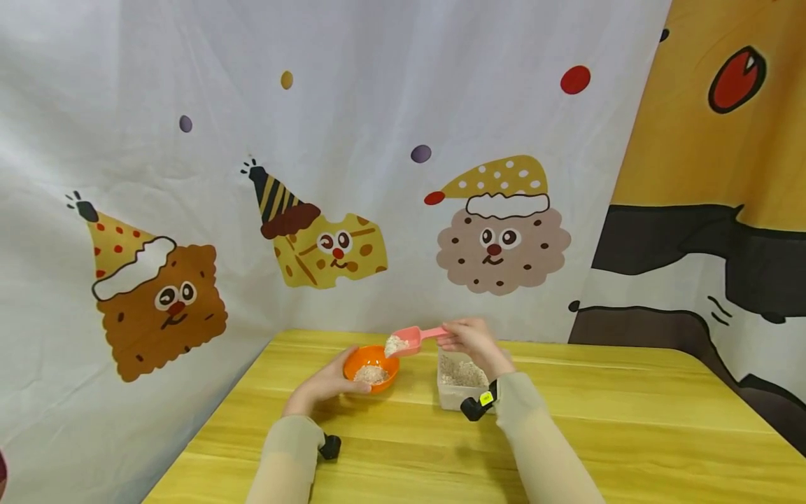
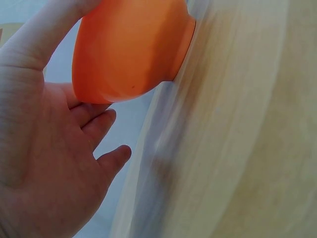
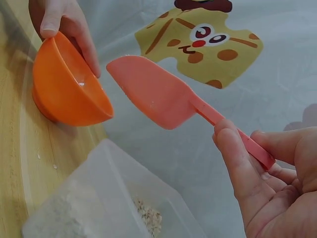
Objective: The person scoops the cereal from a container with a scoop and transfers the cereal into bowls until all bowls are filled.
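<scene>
My left hand (image 1: 329, 378) grips an orange bowl (image 1: 395, 371) by its side, thumb at the near rim. Pale flakes like oats (image 1: 371, 375) lie inside it. In the left wrist view the bowl (image 2: 131, 47) stands on the table, its inside hidden. My right hand (image 1: 469, 337) pinches the handle of a pink scoop (image 1: 412, 339), which holds more pale flakes, just above the bowl's right rim. Seen from the right wrist, the scoop (image 3: 151, 94) shows its underside, apart from the bowl. Below the right hand sits a translucent plastic box (image 1: 455, 399) holding flakes.
The wooden table (image 1: 390, 455) carries the bowl and the box side by side. Close behind its far edge hangs a white cloth (image 1: 403, 301) printed with cartoon food. A few tiny crumbs (image 3: 54, 166) lie on the wood near the bowl.
</scene>
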`<state>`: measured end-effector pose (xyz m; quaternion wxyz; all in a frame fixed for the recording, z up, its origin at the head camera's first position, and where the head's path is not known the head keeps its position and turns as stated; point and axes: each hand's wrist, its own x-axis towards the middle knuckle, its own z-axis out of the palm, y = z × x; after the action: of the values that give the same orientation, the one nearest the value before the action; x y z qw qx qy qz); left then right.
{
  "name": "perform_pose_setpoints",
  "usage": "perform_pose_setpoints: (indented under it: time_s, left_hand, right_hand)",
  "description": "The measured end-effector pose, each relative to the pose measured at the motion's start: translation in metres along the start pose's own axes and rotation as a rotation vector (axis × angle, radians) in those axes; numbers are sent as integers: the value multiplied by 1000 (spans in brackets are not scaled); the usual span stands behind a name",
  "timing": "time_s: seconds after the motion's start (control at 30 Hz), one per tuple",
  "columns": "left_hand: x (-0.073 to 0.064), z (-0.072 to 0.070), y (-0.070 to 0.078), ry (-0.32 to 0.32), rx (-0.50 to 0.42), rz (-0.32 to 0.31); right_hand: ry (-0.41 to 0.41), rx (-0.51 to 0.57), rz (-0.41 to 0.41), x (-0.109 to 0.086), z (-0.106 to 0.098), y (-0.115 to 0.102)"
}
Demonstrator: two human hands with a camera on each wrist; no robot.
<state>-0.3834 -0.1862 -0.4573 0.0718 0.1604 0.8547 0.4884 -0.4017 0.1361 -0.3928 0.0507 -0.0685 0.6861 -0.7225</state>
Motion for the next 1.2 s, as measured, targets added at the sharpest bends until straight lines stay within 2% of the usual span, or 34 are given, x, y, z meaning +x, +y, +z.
perform_pose_setpoints:
  time_s: [0.2,0.53,1.07,1.2]
  left_hand:
    - [-1,0,1,2,8,4]
    - [-2,2,1,3,24,-4]
    - [-2,1,2,5,23,-4]
    - [-3,2,2,5,24,6]
  right_hand:
    - [6,-11,7,2,7,0]
    - [21,-141,-12,1,15,3]
    - [12,-284,-60,-7,39,-16]
    - [-5,-348,-104,-4,44,-15]
